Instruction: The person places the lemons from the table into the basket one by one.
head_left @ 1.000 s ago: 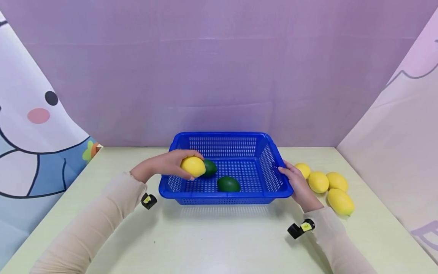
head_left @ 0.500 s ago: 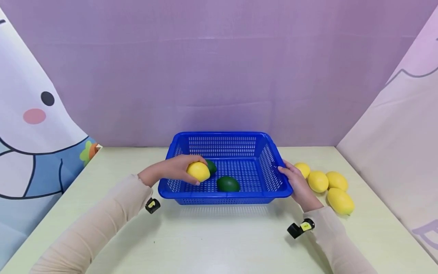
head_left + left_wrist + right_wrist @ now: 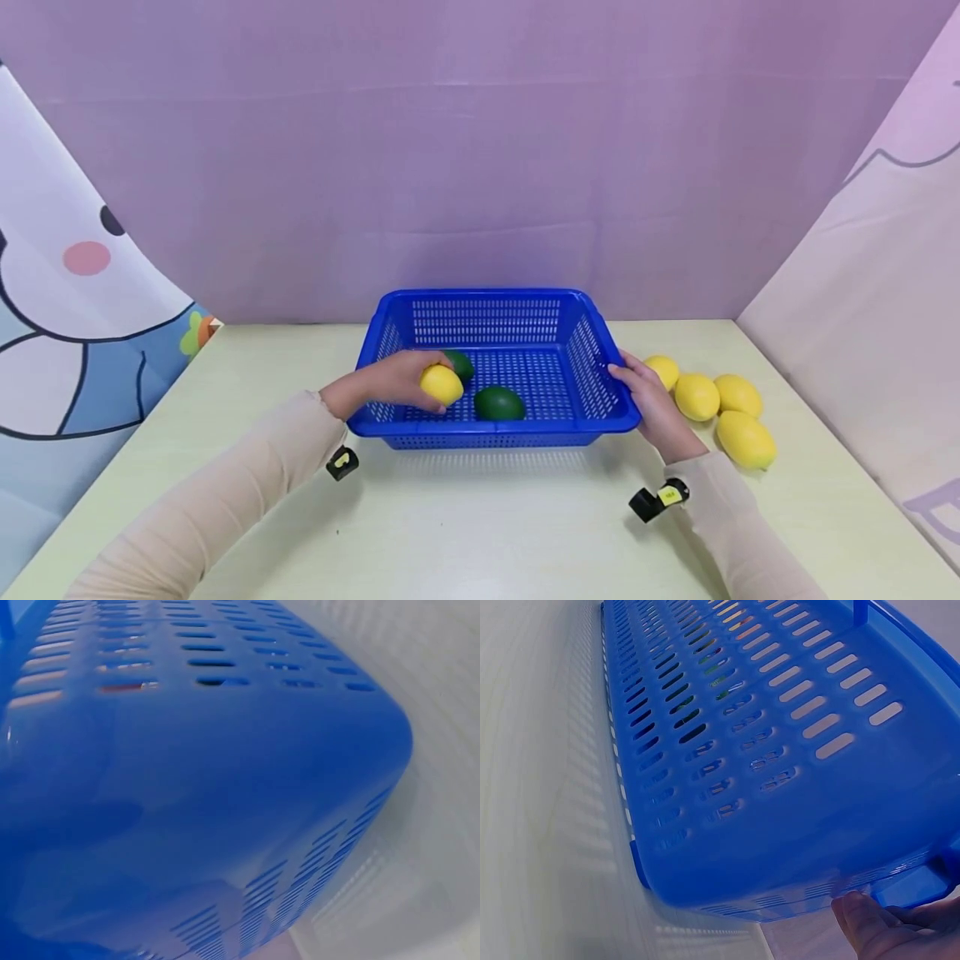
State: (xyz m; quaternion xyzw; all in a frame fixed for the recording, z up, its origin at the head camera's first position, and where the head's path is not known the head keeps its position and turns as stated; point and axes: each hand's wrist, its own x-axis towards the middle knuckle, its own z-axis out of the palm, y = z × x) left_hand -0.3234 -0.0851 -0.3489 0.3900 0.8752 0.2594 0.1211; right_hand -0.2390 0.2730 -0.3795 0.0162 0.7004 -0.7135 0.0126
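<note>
A yellow lemon is held in my left hand, thumb and fingers around it, low inside the left part of a blue slotted basket. Two dark green fruits, perhaps avocados, lie in the basket: one green fruit partly behind the lemon, the other green fruit near the front wall. My right hand grips the basket's right rim, thumb over the inner side. In the right wrist view, fingers show at the rim. The left wrist view shows only the basket's outer wall; the hand is hidden there.
Right of the basket, several lemons lie grouped on the pale table, beside and beyond my right hand. A purple cloth backdrop stands behind the table, and printed cloths hang at both sides.
My left hand has moved right and down into the basket with the lemon. The right hand and the basket stay almost where they were.
</note>
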